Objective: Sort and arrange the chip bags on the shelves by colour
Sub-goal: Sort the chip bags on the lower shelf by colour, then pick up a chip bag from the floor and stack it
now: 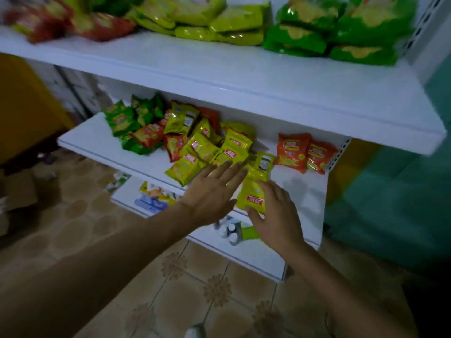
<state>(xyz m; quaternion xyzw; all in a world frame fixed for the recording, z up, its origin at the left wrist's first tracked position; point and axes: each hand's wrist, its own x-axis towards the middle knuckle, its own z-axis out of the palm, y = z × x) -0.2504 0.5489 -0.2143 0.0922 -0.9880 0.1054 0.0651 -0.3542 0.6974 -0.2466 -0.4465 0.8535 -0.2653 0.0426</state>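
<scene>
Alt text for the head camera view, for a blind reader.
The right hand holds a yellow chip bag at the middle shelf edge while the open left hand reaches over a mixed pile of yellow, red and green bags. Two red bags lie apart on the right.

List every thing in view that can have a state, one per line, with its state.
Left hand: open, fingers straight, over the yellow pile.
Right hand: grips a yellow bag near the shelf edge.
Yellow pile: jumbled, mid shelf.
Green bags: heaped at the left, red ones mixed in.
Two red bags: side by side, at the right.
Top shelf: bags grouped red, yellow, green.
</scene>
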